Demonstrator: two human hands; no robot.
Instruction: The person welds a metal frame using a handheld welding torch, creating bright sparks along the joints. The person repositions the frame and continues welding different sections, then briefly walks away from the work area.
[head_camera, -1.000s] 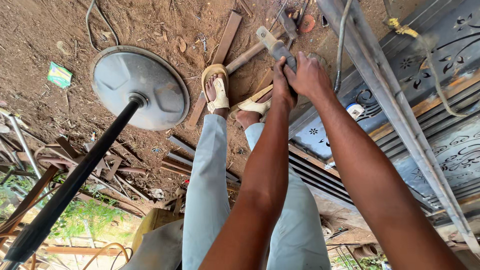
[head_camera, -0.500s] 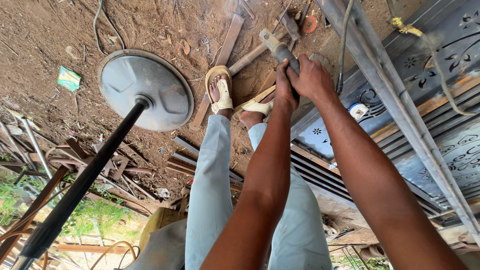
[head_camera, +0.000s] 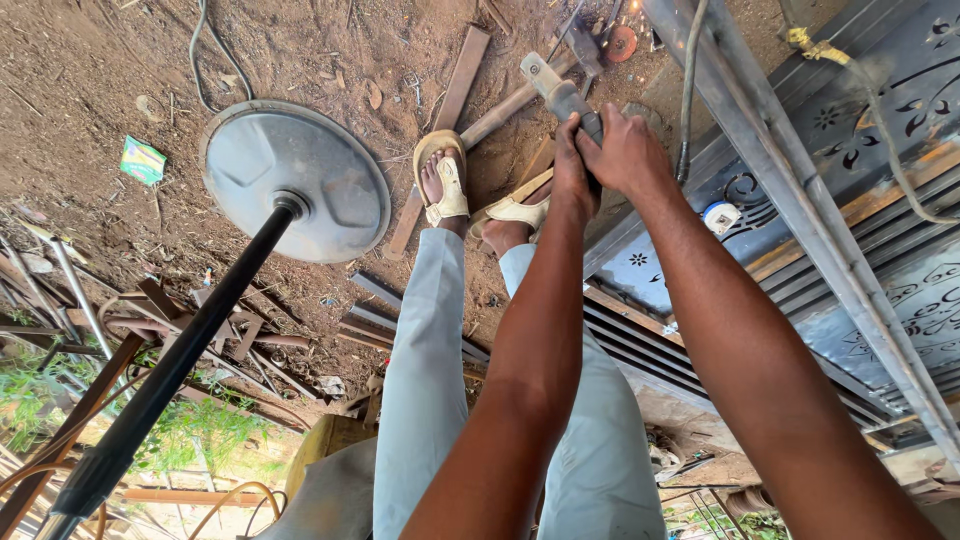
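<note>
— Grey metal and black casing: that angle grinder (head_camera: 562, 98) sits in both your hands, out ahead of your sandalled feet (head_camera: 445, 180), its head just beside the steel bar (head_camera: 800, 215) of the ornamental gate (head_camera: 900, 150).

— How will it handle?

— Heavy and rigid, I'd judge, and likely to kick; take it by the body, as you do.

— And my grip?

— Your left hand (head_camera: 570, 165) and right hand (head_camera: 625, 150) are both wrapped tight around the body, no gap showing. The round fan base (head_camera: 295, 180) stands well apart on the dirt ground (head_camera: 100, 60).
</note>
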